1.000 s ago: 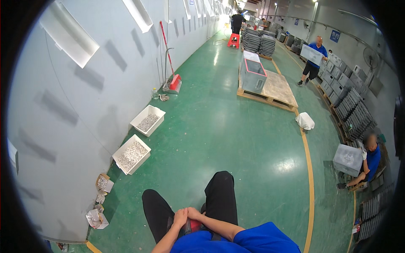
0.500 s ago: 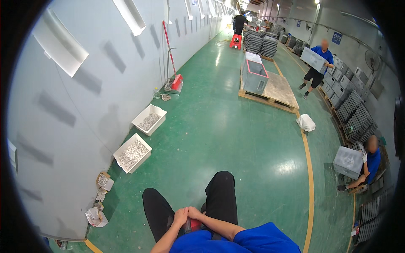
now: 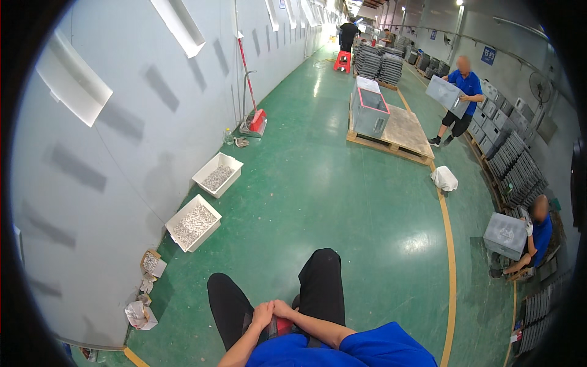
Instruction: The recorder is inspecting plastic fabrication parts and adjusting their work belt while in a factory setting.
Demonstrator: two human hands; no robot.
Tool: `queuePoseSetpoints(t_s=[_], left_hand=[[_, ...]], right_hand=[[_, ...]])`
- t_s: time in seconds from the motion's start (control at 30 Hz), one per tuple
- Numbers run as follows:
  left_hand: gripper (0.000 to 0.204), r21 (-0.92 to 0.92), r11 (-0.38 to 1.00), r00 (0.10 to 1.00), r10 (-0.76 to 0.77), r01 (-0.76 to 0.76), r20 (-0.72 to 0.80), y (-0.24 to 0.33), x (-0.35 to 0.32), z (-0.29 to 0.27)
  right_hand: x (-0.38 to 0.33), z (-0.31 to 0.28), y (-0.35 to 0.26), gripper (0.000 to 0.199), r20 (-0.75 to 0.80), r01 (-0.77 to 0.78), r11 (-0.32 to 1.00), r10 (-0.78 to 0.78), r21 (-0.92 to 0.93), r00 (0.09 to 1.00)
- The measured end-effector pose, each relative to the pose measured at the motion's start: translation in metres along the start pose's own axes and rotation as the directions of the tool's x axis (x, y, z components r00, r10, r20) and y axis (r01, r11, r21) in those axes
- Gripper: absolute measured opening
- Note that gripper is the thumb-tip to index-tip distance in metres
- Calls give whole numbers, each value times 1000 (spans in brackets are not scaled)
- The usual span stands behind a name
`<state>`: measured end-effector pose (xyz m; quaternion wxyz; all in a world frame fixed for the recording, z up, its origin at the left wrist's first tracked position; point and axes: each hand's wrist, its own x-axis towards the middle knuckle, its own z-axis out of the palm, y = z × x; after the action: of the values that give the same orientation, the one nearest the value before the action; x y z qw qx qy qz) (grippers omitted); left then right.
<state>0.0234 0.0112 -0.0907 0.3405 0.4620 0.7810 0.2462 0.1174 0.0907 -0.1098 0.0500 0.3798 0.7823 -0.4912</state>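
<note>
My left hand (image 3: 263,314) and my right hand (image 3: 282,309) lie together between my thighs, touching each other. Their fingers are curled downward and closed. The undersides are hidden, so whether anything lies within them does not show. Just below the hands, part of a red surface (image 3: 283,327) is visible between my legs, perhaps the seat I am on. My knees in black trousers (image 3: 321,278) are bent and apart.
Two white bins (image 3: 194,224) of small pale pieces stand along the left wall, with small open boxes (image 3: 153,263) nearer. A pallet (image 3: 400,131) carries grey metal boxes (image 3: 371,116). One person (image 3: 466,85) carries a grey panel-like box; another sits with a grey box (image 3: 505,236) at right.
At the far right, the standing person has shifted slightly left and tilted the carried box. My hands stay where they were; the view has moved very slightly.
</note>
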Motion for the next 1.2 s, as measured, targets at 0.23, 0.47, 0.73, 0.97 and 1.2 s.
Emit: queuePoseSetpoints(t_s=[0.23,0.47,0.73,0.97,1.2], left_hand=[[47,5,1000,1000,0,0,-10,-7,1,2],[47,-20,999,1000,24,-24,-7,1,-2,-1],[47,-7,1000,1000,22,-22,-5,1,-1,-1],[46,-26,999,999,25,-26,-21,7,-5,-5],[39,57,996,992,73,-68,-102,10,-4,-7]], right_hand=[[3,3,1,37,-6,29,1000,-29,4,1000],[2,3,5,36,-9,58,998,-58,-12,998],[3,2,3,35,-16,36,999,-36,-11,999],[1,3,2,35,-5,4,1000,-4,-9,1000],[17,17,20,33,-60,110,989,-105,95,993]])
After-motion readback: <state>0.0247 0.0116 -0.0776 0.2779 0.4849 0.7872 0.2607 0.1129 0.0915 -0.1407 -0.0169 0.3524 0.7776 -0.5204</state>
